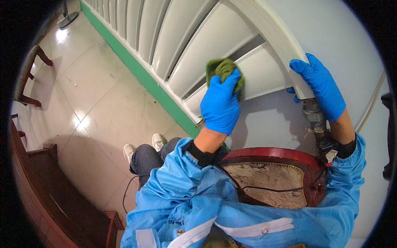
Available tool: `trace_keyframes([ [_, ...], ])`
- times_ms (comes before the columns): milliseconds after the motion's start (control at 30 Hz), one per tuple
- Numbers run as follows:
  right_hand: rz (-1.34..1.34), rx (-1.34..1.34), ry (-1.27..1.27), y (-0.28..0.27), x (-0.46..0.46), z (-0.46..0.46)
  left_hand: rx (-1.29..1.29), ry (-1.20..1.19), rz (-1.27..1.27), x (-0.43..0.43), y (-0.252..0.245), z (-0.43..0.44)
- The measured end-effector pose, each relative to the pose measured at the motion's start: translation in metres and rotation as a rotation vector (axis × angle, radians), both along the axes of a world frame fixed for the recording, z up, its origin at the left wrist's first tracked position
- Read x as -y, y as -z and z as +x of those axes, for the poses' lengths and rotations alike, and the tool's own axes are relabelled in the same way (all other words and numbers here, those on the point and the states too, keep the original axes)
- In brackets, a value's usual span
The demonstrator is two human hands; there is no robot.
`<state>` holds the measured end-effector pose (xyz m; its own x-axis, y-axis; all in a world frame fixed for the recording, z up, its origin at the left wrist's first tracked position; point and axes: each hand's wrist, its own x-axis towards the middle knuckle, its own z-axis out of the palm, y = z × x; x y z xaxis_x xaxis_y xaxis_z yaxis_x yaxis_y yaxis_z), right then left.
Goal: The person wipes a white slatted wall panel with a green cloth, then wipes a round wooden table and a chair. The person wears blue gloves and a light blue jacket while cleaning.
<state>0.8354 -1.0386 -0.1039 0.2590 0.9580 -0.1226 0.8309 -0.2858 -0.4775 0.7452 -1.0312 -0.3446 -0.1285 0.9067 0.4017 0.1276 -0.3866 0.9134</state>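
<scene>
My left hand (220,105), in a blue glove, holds a bunched green cloth (225,69) against the slats of a white radiator (214,43). The cloth lies near the radiator's lower right end. My right hand (321,83), also gloved in blue, grips the end of the radiator's white top rail (273,34); its thumb lies on the near face and some fingertips show beyond the edge. Just below that rail end, a dark, wrapped pipe (314,116) runs down beside my right wrist.
A red wooden chair (269,152) with a patterned seat stands close before me, a black cable across it. Dark wooden furniture (62,192) lies at lower left, chair legs (31,100) above it. Green skirting (130,65) borders the tiled floor (96,86). A round black stand base (69,20) is at top left.
</scene>
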Motion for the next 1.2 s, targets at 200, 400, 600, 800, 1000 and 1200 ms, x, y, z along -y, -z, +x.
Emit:
trace_keyframes([
  [200,0.018,-0.009,-0.006,0.002,-0.002,0.000,-0.145,0.030,-0.117,-0.006,0.001,-0.013],
  [400,0.011,-0.038,0.014,0.003,-0.001,0.009,0.002,-0.002,0.045,-0.001,-0.033,0.007],
  [600,0.003,-0.023,0.065,0.005,-0.001,0.004,0.184,-0.004,-0.088,0.009,0.040,0.011],
  [800,0.031,-0.036,0.069,0.005,0.002,0.003,0.193,-0.016,-0.450,0.010,0.146,0.024],
  [1000,-0.028,0.016,0.062,0.004,0.002,0.002,0.198,0.041,-0.738,0.002,0.214,0.023],
  [1200,-0.026,0.023,-0.006,0.002,0.007,0.010,-0.053,0.007,-0.754,0.010,0.238,0.026],
])
